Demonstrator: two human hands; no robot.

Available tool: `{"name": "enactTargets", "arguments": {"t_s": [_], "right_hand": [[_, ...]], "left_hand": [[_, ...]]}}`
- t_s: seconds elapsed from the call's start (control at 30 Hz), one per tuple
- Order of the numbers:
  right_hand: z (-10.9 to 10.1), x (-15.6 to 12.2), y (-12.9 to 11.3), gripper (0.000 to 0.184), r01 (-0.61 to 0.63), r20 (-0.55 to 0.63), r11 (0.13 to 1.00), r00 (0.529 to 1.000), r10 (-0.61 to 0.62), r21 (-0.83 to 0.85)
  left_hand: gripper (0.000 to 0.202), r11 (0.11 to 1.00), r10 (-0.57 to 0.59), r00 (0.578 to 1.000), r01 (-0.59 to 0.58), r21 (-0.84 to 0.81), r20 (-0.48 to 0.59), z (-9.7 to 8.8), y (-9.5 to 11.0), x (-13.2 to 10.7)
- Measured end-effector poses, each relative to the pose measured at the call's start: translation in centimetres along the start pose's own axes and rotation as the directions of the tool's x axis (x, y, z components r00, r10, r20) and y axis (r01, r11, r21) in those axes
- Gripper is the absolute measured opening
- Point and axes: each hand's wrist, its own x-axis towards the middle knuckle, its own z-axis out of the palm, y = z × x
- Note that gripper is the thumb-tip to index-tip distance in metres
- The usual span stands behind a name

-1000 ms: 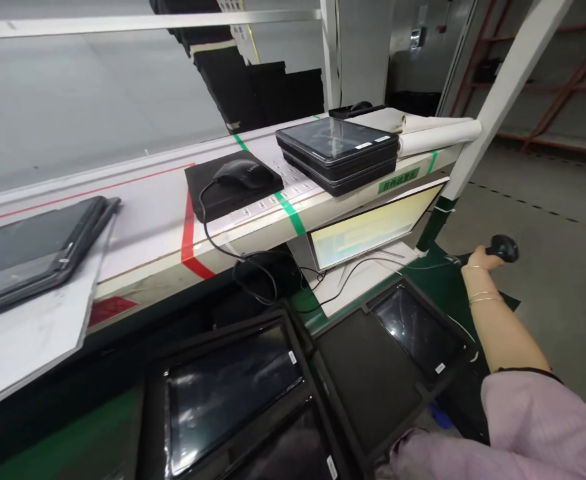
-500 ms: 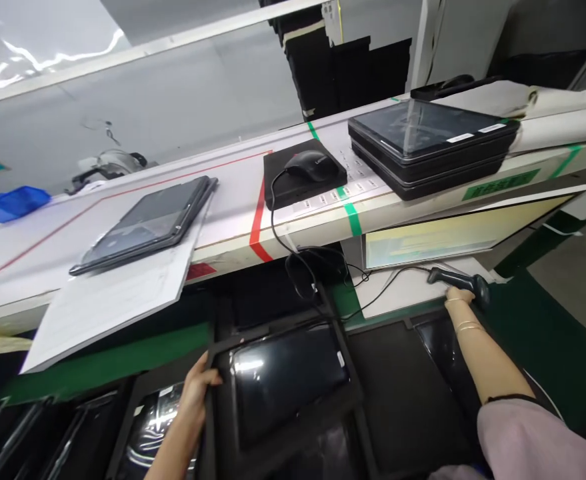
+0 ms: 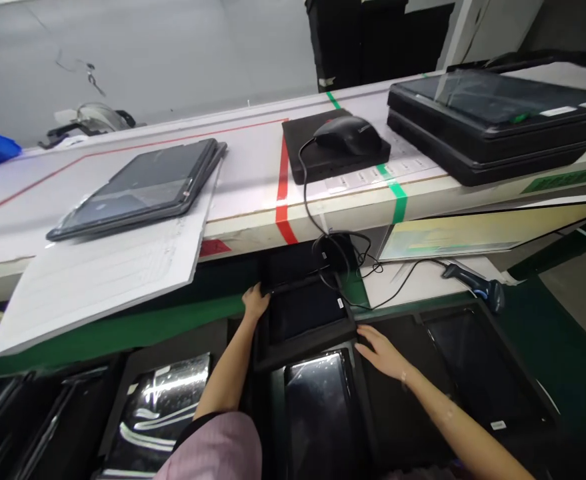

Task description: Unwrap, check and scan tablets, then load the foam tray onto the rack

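The black foam tray (image 3: 323, 338) sits below the edge of the white tabletop (image 3: 253, 148), between the two hands; a dark display panel (image 3: 305, 312) with a white label lies in it. The left hand (image 3: 256, 304) is bent over the tray's left rear corner, its grip narrow on the rim; the right hand (image 3: 385, 352) has its fingers at the right edge, and whether that grip closes on the rim cannot be told.

Hazards, as judged: uneven support from the two hands could tilt the tray and let the panel slide; the cable (image 3: 307, 200) of the mouse (image 3: 349, 135) hangs in loops by the tray's rear, so a raised rim could snag it and drag the mouse off; a dropped front edge could strike the glossy panel (image 3: 317, 407) just in front; the white board (image 3: 127, 280) projects past the tabletop edge, and a knock from the left arm could shift the tablet (image 3: 145, 183) resting on it.

Visibility limits: the tray's underside and the left thumb are hidden; the label print is too small to read; the panels at lower left are cut off by the frame; dark foam and dark glass merge in shadow.
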Motion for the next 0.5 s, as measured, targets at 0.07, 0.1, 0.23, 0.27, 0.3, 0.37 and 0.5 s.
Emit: {"name": "enactTargets", "arguments": {"t_s": [0.07, 0.1, 0.23, 0.27, 0.3, 0.37, 0.5], "right_hand": [[2.6, 2.1, -1.1, 0.044, -0.006, 0.019, 1.000, 1.000, 0.006, -0.009], [3.4, 3.3, -1.3, 0.046, -0.017, 0.027, 1.000, 0.999, 0.017, -0.010], [4.5, 7.2, -0.8, 0.049, -0.078, 0.081, 0.997, 0.994, 0.077, 0.012], [4.8, 7.8, -0.4, 0.048, -0.100, 0.085, 0.995, 0.992, 0.098, 0.024], [5.0, 8.2, 0.0, 0.046, -0.125, 0.078, 0.991, 0.989, 0.122, 0.038], [5.7, 8.7, 0.7, 0.044, -0.183, 0.037, 0.981, 0.983, 0.180, 0.065], [6.5, 9.5, 0.9, 0.044, -0.280, 0.014, 0.953, 0.960, 0.280, 0.119]], "left_hand": [[0.024, 0.991, 0.130, 0.991, -0.130, 0.006, 0.024, 0.9, 0.7, -1.3], [0.025, 0.983, 0.183, 0.982, -0.183, 0.000, 0.036, 1.2, 0.8, -2.6], [0.025, 0.961, 0.273, 0.962, -0.272, -0.047, 0.007, 1.9, -1.0, -12.9], [0.027, 0.966, 0.251, 0.968, -0.252, -0.058, -0.025, 2.2, -1.9, -16.2], [0.030, 0.974, 0.210, 0.976, -0.214, -0.071, -0.054, 2.7, -2.9, -19.4], [0.033, 0.989, 0.091, 0.991, -0.102, -0.109, -0.098, 3.7, -4.7, -24.5], [0.033, 0.955, -0.130, 0.988, 0.101, -0.278, -0.086, 6.0, -5.8, -26.6]]}}
